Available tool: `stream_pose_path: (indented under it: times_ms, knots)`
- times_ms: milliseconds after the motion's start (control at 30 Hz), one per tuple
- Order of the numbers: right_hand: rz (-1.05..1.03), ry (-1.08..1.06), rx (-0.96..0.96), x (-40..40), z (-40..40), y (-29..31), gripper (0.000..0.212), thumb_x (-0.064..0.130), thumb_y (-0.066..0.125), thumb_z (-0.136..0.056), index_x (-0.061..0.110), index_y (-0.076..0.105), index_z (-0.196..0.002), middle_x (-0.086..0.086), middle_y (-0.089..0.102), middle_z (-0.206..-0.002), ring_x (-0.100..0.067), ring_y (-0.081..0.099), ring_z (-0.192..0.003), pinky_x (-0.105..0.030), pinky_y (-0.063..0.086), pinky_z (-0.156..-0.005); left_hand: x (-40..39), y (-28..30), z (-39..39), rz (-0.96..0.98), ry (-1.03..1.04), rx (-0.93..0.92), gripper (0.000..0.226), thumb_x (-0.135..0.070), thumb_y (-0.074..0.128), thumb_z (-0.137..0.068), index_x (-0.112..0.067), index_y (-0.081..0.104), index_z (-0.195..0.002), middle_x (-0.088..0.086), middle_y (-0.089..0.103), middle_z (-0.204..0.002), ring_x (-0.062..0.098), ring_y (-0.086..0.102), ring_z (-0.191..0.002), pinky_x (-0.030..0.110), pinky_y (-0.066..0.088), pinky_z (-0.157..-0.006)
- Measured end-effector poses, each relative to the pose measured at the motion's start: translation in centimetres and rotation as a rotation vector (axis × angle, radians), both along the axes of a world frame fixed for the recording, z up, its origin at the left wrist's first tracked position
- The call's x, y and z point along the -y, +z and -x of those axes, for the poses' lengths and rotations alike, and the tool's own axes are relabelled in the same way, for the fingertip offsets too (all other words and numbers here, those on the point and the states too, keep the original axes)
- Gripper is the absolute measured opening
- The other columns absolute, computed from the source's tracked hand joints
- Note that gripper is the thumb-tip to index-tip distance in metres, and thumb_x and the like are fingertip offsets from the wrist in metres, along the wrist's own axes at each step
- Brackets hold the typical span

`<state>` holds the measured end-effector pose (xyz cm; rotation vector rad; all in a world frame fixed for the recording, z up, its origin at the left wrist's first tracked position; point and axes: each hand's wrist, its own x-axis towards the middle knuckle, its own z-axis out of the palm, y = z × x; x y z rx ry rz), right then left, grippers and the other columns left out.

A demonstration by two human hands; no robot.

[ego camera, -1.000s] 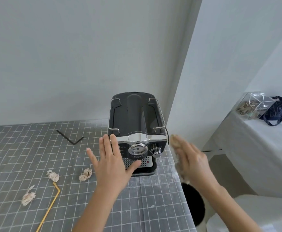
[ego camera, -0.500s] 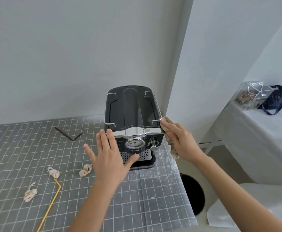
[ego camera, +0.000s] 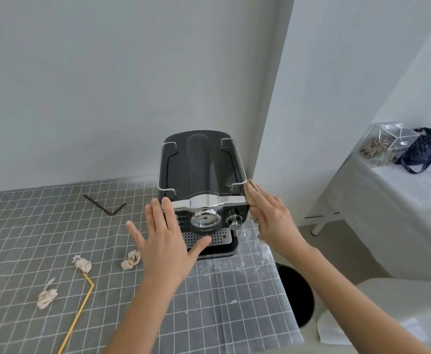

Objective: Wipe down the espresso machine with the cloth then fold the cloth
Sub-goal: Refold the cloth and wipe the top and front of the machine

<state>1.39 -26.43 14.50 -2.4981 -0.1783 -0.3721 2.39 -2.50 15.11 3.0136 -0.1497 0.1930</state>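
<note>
On the grey checked tablecloth [ego camera: 56, 226], at 12 o'clock from the person, stands the black and chrome espresso machine [ego camera: 201, 185], close to the wall corner. At its 3 o'clock side the right hand [ego camera: 273, 218] presses the beige cloth [ego camera: 252, 194] flat against the machine's side wall, fingers straight. At its 7 o'clock the left hand [ego camera: 168, 241] rests with spread, straight fingers on the front panel and grips nothing. At 2 o'clock, on a white-covered side table [ego camera: 388, 200], a clear plastic box [ego camera: 385, 144] holds small brownish pieces, too small to name; a dark blue fabric bag [ego camera: 424, 152] lies touching it.
</note>
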Motion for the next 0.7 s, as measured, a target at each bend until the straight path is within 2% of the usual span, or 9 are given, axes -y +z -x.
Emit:
stream_pose_path:
  times_ms: [67,167,267,367,500,600,633,700]
  knots:
    - [0.044,0.048,0.023,0.6,1.2,0.2,0.051,0.010,0.042,-0.102,0.019,0.034,-0.151,0.004,0.032,-0.158,-0.020,0.046,-0.103,-0.041,0.049,-0.090,0.0,-0.2,0.0,0.000,-0.007,-0.013,0.122,-0.093,0.019,-0.067,-0.006,0.004,-0.150,0.019,0.015,-0.157,0.034,0.017,-0.145,0.068,0.004,-0.109]
    - [0.112,0.176,0.114,2.3,2.2,0.9,0.057,-0.003,0.050,-0.096,0.017,0.040,-0.149,0.005,0.037,-0.156,-0.017,0.049,-0.105,-0.032,0.049,-0.092,0.0,-0.2,-0.1,-0.010,-0.005,-0.009,0.122,-0.094,0.015,-0.066,-0.006,0.006,-0.150,0.019,0.018,-0.156,0.034,0.020,-0.144,0.069,0.007,-0.108]
    - [0.083,0.107,0.175,2.3,1.1,1.0,0.056,-0.009,0.050,-0.093,0.012,0.046,-0.145,0.000,0.044,-0.151,-0.021,0.052,-0.110,-0.037,0.051,-0.092,0.1,-0.3,-0.2,-0.011,-0.007,-0.007,0.121,-0.092,0.015,-0.066,-0.005,0.009,-0.149,0.020,0.021,-0.155,0.035,0.023,-0.143,0.069,0.008,-0.107]
    - [0.061,0.055,0.072,0.5,0.5,0.8,0.054,-0.003,0.042,-0.094,0.012,0.044,-0.146,-0.004,0.043,-0.151,-0.025,0.051,-0.101,-0.044,0.053,-0.086,0.1,-0.4,-0.1,-0.008,-0.006,-0.010,0.120,-0.092,0.017,-0.067,-0.005,0.009,-0.149,0.020,0.021,-0.155,0.035,0.023,-0.143,0.069,0.008,-0.107]
    - [0.237,0.251,0.046,2.5,1.7,2.8,0.054,-0.004,0.044,-0.094,0.020,0.050,-0.142,0.002,0.052,-0.145,-0.020,0.057,-0.093,-0.037,0.054,-0.083,-0.2,-0.3,0.0,0.010,0.003,-0.012,0.122,-0.095,0.018,-0.066,-0.008,0.001,-0.150,0.019,0.019,-0.156,0.035,0.018,-0.144,0.068,0.003,-0.108]
    - [0.200,0.271,0.122,2.3,0.7,7.6,0.049,0.000,0.038,-0.094,0.016,0.050,-0.139,-0.004,0.064,-0.117,-0.017,0.055,-0.080,-0.032,0.053,-0.070,-0.1,-0.2,-0.1,0.047,0.014,-0.011,0.118,-0.093,0.016,-0.067,-0.012,-0.009,-0.149,0.018,0.012,-0.158,0.034,0.006,-0.147,0.065,-0.004,-0.108]
    - [0.192,0.223,0.146,1.7,-0.5,9.1,0.048,-0.002,0.038,-0.094,0.015,0.047,-0.138,-0.002,0.062,-0.108,-0.020,0.055,-0.078,-0.032,0.052,-0.069,0.0,-0.1,-0.1,0.052,0.017,-0.009,0.118,-0.092,0.017,-0.067,-0.011,-0.009,-0.149,0.018,0.010,-0.158,0.034,0.004,-0.147,0.064,-0.004,-0.108]
    - [0.306,0.141,0.113,0.5,-4.4,10.7,0.042,-0.003,0.040,-0.096,0.014,0.043,-0.134,0.009,0.052,-0.101,-0.021,0.053,-0.078,-0.031,0.045,-0.069,0.1,0.0,0.0,0.057,0.020,-0.012,0.118,-0.090,0.020,-0.067,-0.010,-0.007,-0.150,0.018,0.009,-0.158,0.033,0.003,-0.147,0.064,-0.004,-0.109]
